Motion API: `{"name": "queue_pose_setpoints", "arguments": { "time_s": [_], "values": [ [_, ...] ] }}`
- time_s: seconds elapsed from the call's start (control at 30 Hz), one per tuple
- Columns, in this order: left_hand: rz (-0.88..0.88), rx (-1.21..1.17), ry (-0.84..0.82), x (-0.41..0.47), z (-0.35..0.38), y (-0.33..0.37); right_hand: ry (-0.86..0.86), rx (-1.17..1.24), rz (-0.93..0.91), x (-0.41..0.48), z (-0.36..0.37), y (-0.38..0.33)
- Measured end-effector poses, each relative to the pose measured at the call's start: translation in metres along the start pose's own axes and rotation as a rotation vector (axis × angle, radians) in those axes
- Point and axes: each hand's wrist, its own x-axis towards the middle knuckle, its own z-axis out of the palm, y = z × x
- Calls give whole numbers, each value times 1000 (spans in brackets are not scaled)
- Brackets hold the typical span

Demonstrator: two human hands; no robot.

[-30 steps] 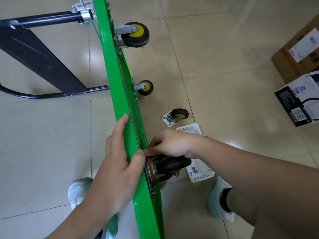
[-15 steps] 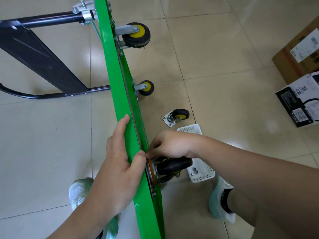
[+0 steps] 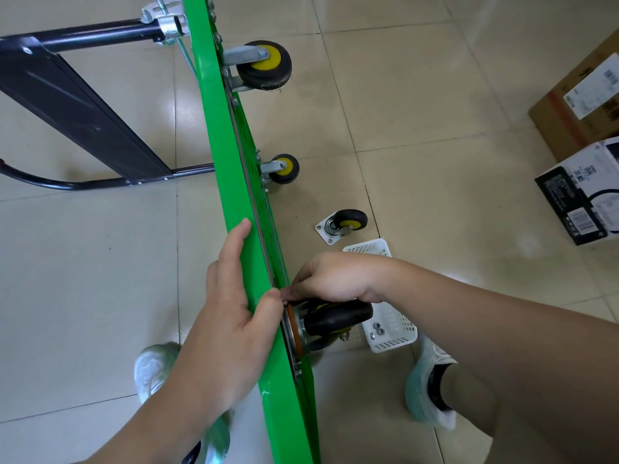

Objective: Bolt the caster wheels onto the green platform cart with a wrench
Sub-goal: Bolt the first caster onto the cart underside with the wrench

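**Desk:** Where is the cart?

**Photographer:** The green platform cart (image 3: 231, 182) stands on its long edge on the tiled floor (image 3: 418, 95), running from near centre to far left. Its underside faces right. The black handle (image 3: 77, 105) lies out on the left.

**Desk:** And the wheels?

**Photographer:** Two yellow-hubbed casters sit on the underside, a far caster (image 3: 266, 67) and a middle caster (image 3: 284, 169). The near caster (image 3: 335, 318) has its mounting plate flat against the underside, under the person's hands. A loose caster (image 3: 345, 224) lies on its side on the floor to the right, just beyond a white basket (image 3: 392, 343) holding a few nuts (image 3: 378, 328).

**Desk:** What is each hand doing?

**Photographer:** The left hand (image 3: 231, 316) lies flat on the cart's left face, fingers straight and pointing away, with the thumb hooked over the top edge by the plate. The right hand (image 3: 331, 276) reaches over the near caster's tyre. Its fingers are curled and their tips bunched at the plate's upper corner, next to the left thumb. They appear to pinch a small fastener there, but it is too small to identify.

**Desk:** Anything else in frame?

**Photographer:** A pale shoe (image 3: 152, 366) on the left of the cart and another (image 3: 428, 386) on the right. At the far right are a cardboard box (image 3: 576, 102) and a black-and-white carton (image 3: 579, 195).
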Motion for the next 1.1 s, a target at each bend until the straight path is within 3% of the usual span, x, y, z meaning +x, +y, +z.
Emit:
{"name": "queue_pose_setpoints", "arguments": {
  "time_s": [1.1],
  "values": [
    [-4,13,10,1,-1,-1,-45,-1,-28,4,1,1]
  ]
}}
